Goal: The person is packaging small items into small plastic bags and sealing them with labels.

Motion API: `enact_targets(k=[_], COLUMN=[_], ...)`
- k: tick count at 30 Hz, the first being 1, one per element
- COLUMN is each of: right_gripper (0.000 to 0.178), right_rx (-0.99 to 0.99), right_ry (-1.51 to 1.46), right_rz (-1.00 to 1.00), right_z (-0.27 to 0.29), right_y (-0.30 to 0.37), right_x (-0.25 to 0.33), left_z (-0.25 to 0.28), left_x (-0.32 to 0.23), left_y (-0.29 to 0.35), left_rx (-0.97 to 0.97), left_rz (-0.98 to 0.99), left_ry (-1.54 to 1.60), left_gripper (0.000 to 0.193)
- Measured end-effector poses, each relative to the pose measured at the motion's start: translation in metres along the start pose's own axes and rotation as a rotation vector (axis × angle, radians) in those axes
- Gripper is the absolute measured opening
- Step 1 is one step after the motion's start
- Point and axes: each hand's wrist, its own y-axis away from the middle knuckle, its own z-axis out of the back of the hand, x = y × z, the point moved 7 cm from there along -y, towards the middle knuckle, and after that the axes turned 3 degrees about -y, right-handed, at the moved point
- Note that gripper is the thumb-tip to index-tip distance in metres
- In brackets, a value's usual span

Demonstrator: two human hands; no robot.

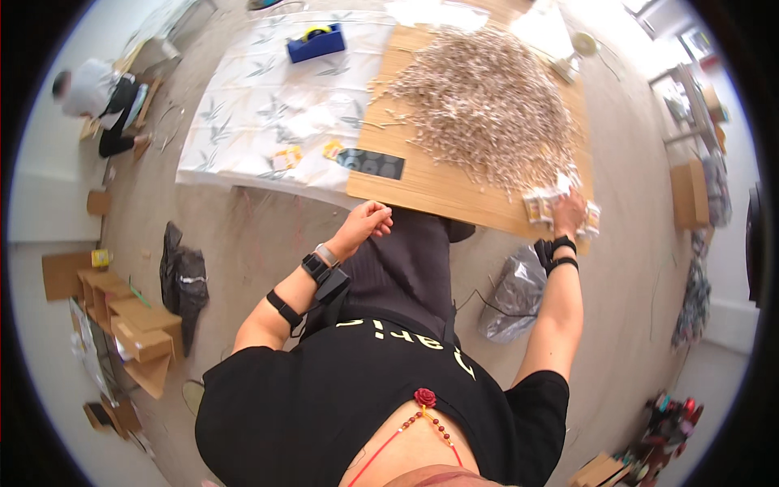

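My left hand (370, 224) is held just off the table's front edge, its fingers curled together; anything inside them is hidden. At the table's right front corner, my right hand (570, 211) reaches down among small white-and-orange packets (536, 209). Its fingers close around a white packet (563, 183), though the fingertips are partly hidden. Beyond that hand spreads a large heap of small, thin, pale pink-and-brown pieces (487, 101), too small to name. A dark flat strip with round shapes (375, 163) lies near the front edge, ahead of my left hand.
A patterned white cloth (235, 122) covers the table's left part, bearing a blue tape dispenser (316, 44) and yellow packets (286, 158). A grey plastic bag (515, 294) stands on the floor below my right arm. Cardboard boxes (146, 329) are at left; another person (93, 93) sits far left.
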Motion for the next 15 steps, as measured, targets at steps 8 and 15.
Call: enact_targets(k=[8,15], right_gripper=[0.047,0.04], right_rx=[-0.214,0.045], right_ry=[-0.177,-0.518], right_rz=[0.174,0.221], right_z=[0.022,0.02], right_y=[0.08,0.22], right_x=[0.067,0.117], left_z=[0.133,0.232], left_x=[0.029,0.005], left_y=[-0.019,-0.057], left_rx=[-0.727,-1.064], left_rz=[-0.342,-0.486], left_ry=[-0.161,-0.692], left_gripper=[0.012,0.021])
